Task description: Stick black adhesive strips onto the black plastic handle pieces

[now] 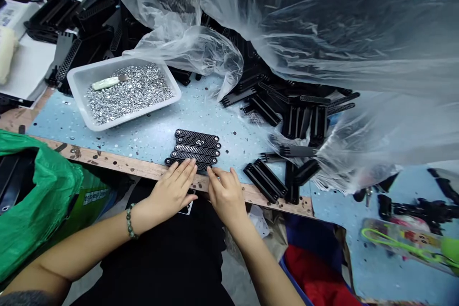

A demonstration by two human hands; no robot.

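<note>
Your left hand and right hand lie open, each grip wide, fingertips at the near edge of the stack of black slotted plastic bars on the blue counter. Press softly so the bars stay in line.

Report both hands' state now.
Left hand: open, fingers resting on the stack of black perforated strips.
Right hand: fingers curled against the stack's near edge; grip cannot be told.
</note>
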